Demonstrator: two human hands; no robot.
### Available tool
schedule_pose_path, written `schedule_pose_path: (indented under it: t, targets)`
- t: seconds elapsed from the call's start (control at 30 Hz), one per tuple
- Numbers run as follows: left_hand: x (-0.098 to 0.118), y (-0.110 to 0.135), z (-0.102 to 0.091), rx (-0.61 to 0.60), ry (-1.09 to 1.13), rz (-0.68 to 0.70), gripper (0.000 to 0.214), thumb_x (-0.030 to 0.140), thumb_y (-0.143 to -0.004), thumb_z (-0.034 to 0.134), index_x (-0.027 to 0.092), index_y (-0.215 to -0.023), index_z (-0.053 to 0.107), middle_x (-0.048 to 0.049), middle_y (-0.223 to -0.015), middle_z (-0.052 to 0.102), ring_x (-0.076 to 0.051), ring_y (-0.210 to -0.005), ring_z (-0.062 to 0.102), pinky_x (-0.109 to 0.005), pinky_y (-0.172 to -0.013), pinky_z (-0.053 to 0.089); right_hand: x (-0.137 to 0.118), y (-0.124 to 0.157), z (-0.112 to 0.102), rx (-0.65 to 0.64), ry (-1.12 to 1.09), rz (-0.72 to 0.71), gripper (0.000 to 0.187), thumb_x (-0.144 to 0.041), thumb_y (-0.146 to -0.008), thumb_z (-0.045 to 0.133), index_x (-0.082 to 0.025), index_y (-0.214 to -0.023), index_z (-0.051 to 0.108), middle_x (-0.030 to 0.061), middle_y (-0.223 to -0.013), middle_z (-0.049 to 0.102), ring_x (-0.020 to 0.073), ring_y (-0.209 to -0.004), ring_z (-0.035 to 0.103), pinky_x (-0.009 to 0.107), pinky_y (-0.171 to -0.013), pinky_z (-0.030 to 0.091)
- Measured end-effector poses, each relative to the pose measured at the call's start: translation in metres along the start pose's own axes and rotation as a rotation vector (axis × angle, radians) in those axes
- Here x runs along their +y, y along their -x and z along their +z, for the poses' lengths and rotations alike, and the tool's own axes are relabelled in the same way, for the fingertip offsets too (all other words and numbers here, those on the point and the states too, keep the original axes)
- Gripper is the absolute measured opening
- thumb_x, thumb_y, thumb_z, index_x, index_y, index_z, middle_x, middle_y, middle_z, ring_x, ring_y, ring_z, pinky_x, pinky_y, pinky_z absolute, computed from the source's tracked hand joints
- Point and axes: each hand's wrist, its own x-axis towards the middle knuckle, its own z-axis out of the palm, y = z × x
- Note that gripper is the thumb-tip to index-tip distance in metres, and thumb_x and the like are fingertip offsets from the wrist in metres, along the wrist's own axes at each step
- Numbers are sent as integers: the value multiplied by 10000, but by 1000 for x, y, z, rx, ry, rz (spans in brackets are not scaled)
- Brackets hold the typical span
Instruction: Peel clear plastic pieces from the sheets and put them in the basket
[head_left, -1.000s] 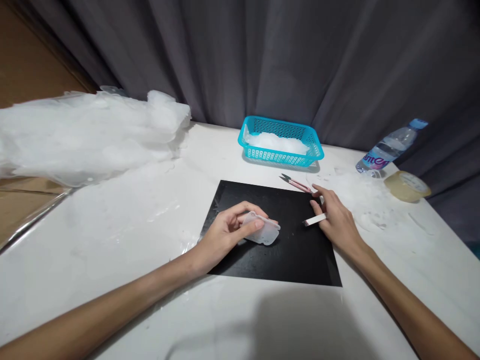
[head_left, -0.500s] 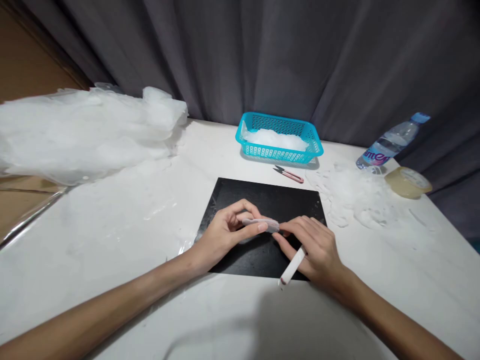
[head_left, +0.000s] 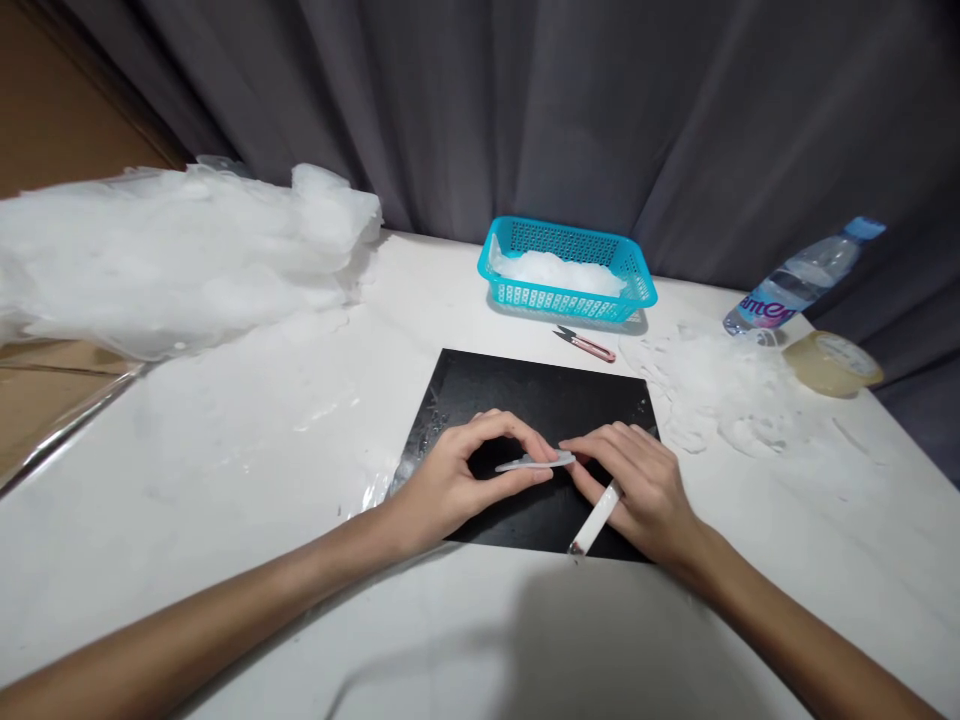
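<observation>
My left hand point(head_left: 457, 465) pinches a thin, flat, whitish translucent piece point(head_left: 529, 463) between thumb and fingers, above a black mat point(head_left: 525, 385). At the piece's right end are the closed fingertips of my right hand point(head_left: 641, 480); whether they also grip it I cannot tell. A slim white stick-like tool point(head_left: 596, 520) is tucked in my right hand, its dark-tipped lower end sticking out toward me. The tool's other end is hidden by the hand. Beyond the mat lie thread snips point(head_left: 589, 346) with pink handles.
A turquoise basket point(head_left: 574, 305) holding white pieces stands at the back. White scraps point(head_left: 727, 390), a tape roll point(head_left: 832, 365) and a water bottle point(head_left: 802, 285) are at the right. A large bundle of white translucent material point(head_left: 172, 255) fills the back left of the white table point(head_left: 247, 430).
The thin piece has been tilted from showing its broad face to nearly edge-on. My left fingers have shifted along it, and the view has moved slightly.
</observation>
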Motion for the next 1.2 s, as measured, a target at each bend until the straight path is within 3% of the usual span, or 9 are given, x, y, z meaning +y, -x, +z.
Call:
schedule_pose_path:
  t: [0.37,0.57,0.7,0.93,1.2]
  targets:
    - [-6,-2,-1,-24,-170,119,115,342,-952,745,227,-954,755,-36,-983,793,-231,-964,681,-368,-930,432,2,0,0,-19,-11,-22,152,-130,-1007,558,-204,-1088,663,53,-908,722,177,-788,666,324,-699,473]
    - [-11,-2,-4,80,-254,111,184,335,-951,744,228,-1081,669,-22,-1000,723,-192,-927,649,-304,-858,462,-2,5,-1,137,-1,-77,174,-102,-936,673,-206,-1075,677,45,-837,688,154,-673,627,301,-609,496]
    - [-9,-3,-3,0,-342,170,86,306,-986,693,232,-1028,697,-16,-972,734,-191,-936,637,-300,-867,446,-4,10,-1,187,12,-93,244,-106,-935,677,-234,-1143,670,30,-837,694,146,-660,644,289,-591,512]
    - [-1,-2,0,94,-324,236,77,283,-967,725,208,-978,739,-20,-866,732,-176,-810,632,-309,-811,457,0,1,2,37,-35,27,98,-103,-985,589,-195,-990,624,39,-789,672,172,-698,620,323,-657,498]
    - [-9,5,-1,64,-429,496,234,117,-971,694,200,-1189,714,-52,-1012,727,-181,-923,656,-334,-878,465,-2,5,-1,170,-123,-19,334,-111,-961,642,-176,-1281,575,13,-786,665,148,-655,606,279,-605,481]
